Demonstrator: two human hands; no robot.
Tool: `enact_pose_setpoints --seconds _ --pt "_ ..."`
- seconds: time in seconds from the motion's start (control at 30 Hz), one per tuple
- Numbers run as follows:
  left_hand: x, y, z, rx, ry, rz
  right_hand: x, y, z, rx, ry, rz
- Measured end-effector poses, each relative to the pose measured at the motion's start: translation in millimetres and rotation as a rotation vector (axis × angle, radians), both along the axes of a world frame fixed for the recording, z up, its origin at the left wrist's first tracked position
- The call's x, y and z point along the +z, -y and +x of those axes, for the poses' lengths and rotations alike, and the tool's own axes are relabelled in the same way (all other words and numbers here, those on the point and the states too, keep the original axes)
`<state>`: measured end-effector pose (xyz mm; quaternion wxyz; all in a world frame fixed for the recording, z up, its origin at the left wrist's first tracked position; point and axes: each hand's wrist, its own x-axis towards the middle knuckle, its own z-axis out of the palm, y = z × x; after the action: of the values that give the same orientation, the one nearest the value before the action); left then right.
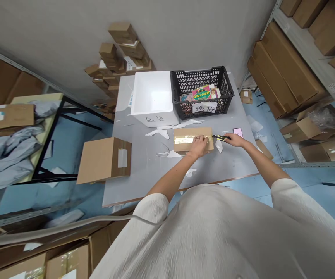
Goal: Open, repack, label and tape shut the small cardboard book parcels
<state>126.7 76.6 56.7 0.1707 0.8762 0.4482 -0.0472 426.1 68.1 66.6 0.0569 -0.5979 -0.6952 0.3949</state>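
Note:
A small flat cardboard box (184,138) sealed with shiny tape lies on the grey table (144,174). My left hand (198,144) rests on top of its right half, fingers curled down, pressing it in place. My right hand (234,139) is closed round a yellow and black utility knife (221,136), whose tip touches the box's right end.
Behind the box stand a white foam box (152,97) and a black plastic crate (202,91) holding colourful packets. A larger cardboard box (105,159) overhangs the table's left edge. A pink phone (237,132) and paper scraps lie nearby. Shelves of cartons stand on the right.

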Motion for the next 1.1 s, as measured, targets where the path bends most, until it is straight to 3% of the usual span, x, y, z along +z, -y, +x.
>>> enact_pose_setpoints --seconds 0.27,0.57,0.83,1.1 --pt "6.7 0 10 0.049 -0.032 -0.038 14.2 -26 3 0.144 0.166 -0.007" --pt "0.8 2 11 0.04 -0.038 -0.003 21.0 -60 -10 0.294 0.39 0.014" --pt "-0.1 6 8 0.035 -0.019 0.024 7.0 -81 -23 0.409 0.356 0.063" --pt "-1.0 4 8 0.035 -0.019 -0.022 12.5 -77 -2 0.353 0.241 -0.141"
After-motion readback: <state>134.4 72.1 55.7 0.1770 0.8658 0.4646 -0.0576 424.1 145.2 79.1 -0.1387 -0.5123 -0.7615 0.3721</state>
